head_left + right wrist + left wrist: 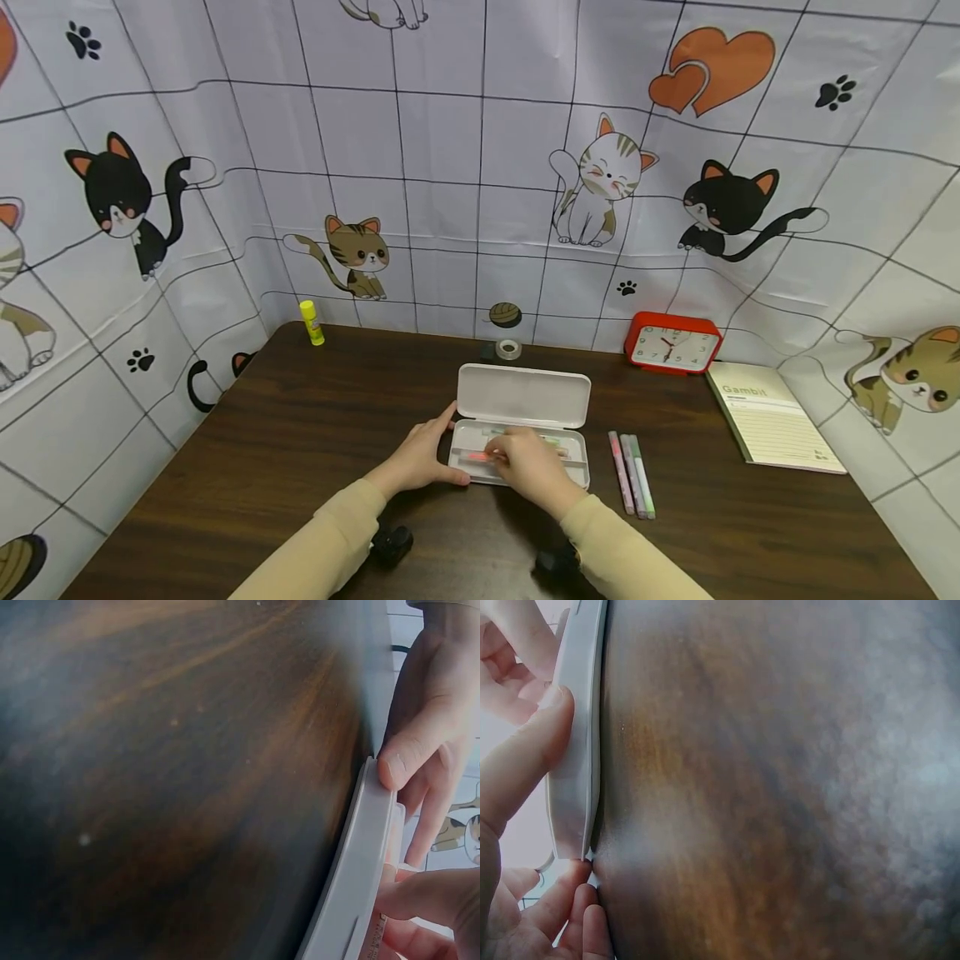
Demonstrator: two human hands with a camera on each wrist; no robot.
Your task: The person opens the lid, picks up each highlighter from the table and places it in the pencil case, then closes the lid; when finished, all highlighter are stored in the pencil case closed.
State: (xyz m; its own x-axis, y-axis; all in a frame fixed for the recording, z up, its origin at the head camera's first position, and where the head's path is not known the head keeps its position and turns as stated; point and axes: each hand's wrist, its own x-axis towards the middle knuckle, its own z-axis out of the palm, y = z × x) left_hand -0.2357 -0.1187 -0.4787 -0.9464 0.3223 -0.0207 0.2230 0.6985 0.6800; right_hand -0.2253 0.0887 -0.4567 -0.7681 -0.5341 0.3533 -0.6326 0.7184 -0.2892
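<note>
Left hand: the left hand rests on the desk at the left end of the pencil case; thumb and fingers are curled round that end, gripping its rim, as the left wrist view shows.
Right hand: the right hand is over the tray of the pencil case, fingers bent and pinching a pink marker that lies across the tray's left part.
Pencil case: white, lying open near the middle of the desk, toward the front edge; its lid is folded back flat toward the far edge, and the tray is nearest the person. More pens lie in the tray, mostly hidden by the right hand.
Pink marker: inside the tray, between the two hands, its tip pointing left; whether it touches the tray floor cannot be told.
Loose pens: three pastel pens lie side by side on the desk just beside the right end of the case.
Notebook: a pale green notebook lies near the right edge of the desk.
Clock: a red clock stands at the far edge, left of the notebook.
Tape: a roll of tape sits at the far edge, behind the lid.
Glue stick: a yellow glue stick stands upright in the far left corner.
</note>
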